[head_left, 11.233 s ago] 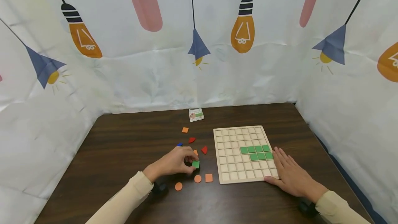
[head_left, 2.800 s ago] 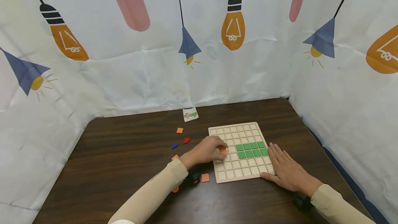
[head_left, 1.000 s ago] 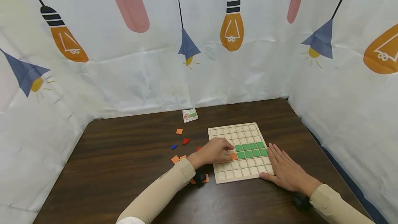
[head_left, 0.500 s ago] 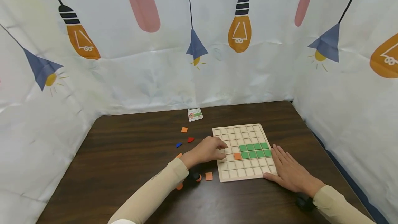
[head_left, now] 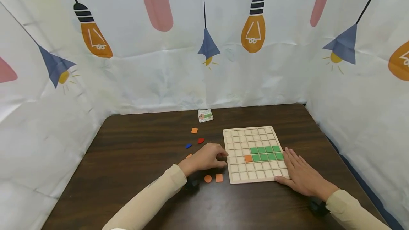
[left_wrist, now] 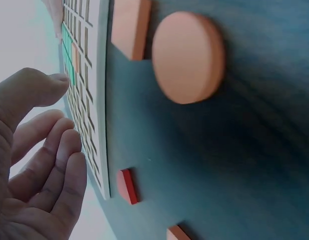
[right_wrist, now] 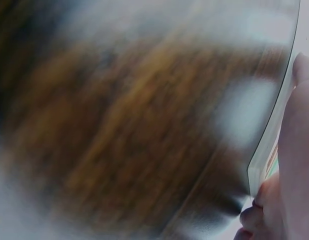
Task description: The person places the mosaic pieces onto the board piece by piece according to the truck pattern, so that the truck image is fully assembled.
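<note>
A pale wooden grid board (head_left: 243, 176) lies on the dark table. Two rows of green square tiles (head_left: 263, 150) fill cells toward its right side, and one orange square tile (head_left: 248, 158) sits at the left end of the lower row. My left hand (head_left: 206, 157) hovers by the board's left edge, fingers loosely bent and thumb apart, holding nothing. In the left wrist view, a gap shows between thumb and fingertips. My right hand (head_left: 301, 175) lies flat with straight fingers along the board's right edge, thumb at its near corner.
Left of the board lie an orange disc (head_left: 208, 179), an orange square (head_left: 219, 178), a blue piece (head_left: 189, 146), a red quarter-round (head_left: 201, 140) and another orange square (head_left: 194, 130). A small printed card (head_left: 205, 115) rests at the table's far edge.
My left hand placed the orange square tile on the board beside the green ones, let go, and drew back left to the board's edge. Earlier it added a green tile. My right hand stayed put.
</note>
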Motion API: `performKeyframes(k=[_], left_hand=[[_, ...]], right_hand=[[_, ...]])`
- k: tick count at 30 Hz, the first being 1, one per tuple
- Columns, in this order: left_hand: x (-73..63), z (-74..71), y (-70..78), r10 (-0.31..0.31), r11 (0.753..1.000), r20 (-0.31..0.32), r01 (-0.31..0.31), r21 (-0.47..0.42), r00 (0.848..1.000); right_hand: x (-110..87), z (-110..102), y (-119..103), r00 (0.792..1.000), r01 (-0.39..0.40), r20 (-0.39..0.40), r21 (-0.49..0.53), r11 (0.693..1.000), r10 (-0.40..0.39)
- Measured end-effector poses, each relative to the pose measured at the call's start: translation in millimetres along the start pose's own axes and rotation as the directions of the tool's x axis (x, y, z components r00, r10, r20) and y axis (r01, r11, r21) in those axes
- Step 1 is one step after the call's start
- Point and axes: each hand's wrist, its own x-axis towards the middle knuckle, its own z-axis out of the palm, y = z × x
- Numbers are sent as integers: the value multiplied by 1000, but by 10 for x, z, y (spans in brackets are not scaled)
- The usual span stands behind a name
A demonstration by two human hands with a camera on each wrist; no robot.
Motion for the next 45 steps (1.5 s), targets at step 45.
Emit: performKeyframes(k=[45], left_hand=[[-315,164,-42,36,999,113,-32,-41,993]], right_hand=[[2,-7,2,1000,-1,6,22,1000,1]])
